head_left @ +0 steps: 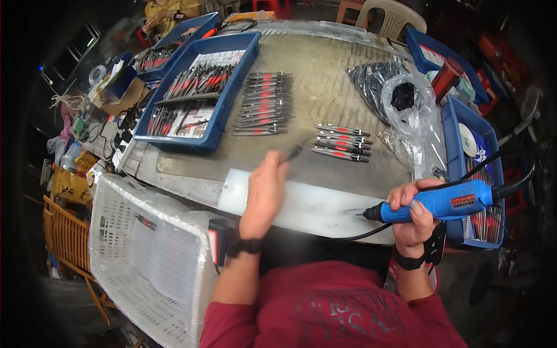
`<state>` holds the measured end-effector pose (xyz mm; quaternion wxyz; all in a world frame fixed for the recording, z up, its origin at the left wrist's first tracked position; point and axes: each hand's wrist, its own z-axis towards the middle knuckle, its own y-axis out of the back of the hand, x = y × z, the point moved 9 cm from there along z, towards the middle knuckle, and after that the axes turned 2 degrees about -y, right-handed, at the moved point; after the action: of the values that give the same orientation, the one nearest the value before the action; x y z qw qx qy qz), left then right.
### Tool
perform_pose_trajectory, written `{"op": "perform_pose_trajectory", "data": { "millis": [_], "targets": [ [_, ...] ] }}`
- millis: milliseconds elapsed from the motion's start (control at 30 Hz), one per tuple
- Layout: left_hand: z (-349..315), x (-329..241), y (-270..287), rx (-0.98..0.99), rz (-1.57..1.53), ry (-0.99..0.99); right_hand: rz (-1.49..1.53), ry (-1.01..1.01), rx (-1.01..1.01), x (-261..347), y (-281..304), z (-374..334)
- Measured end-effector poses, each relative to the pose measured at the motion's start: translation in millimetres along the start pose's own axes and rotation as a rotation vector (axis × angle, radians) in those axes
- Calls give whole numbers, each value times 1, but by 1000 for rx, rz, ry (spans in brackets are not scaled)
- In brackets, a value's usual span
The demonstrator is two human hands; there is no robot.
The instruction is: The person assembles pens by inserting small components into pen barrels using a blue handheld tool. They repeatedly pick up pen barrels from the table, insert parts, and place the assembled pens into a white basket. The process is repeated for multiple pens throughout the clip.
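Observation:
My right hand (413,216) is wrapped round a blue electric screwdriver (458,200). Its black nose points left over a white plastic board (316,204) at the table's near edge. My left hand (268,182) is above the board's left part, blurred by motion. The fingers are closed, and the dark tip of a pen (295,152) sticks out of them to the upper right. Beyond it lies a short stack of grey pens with red middles (341,143). A taller stack of similar pens (264,104) lies farther left.
A blue tray (217,119) full of pens stands at the left, with another behind it. Bagged dark parts (371,87) lie at the right, beside a blue bin (484,239). A white plastic crate (107,232) lined with clear film stands below the table's left edge.

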<state>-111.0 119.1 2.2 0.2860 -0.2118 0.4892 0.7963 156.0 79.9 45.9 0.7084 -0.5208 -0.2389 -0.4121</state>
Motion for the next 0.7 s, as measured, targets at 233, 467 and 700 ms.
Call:
{"op": "perform_pose_trajectory", "data": {
  "millis": [233, 467, 700],
  "targets": [
    [-99, -20, -33, 532, -556, 546, 65, 7, 27, -3, -8, 2],
    [-153, -16, -53, 651, -643, 863, 43, 7, 86, -10, -24, -1],
    [-155, -15, -63, 520, -897, 963, 52, -55, 166, -19, -47, -8]
  ]
}}
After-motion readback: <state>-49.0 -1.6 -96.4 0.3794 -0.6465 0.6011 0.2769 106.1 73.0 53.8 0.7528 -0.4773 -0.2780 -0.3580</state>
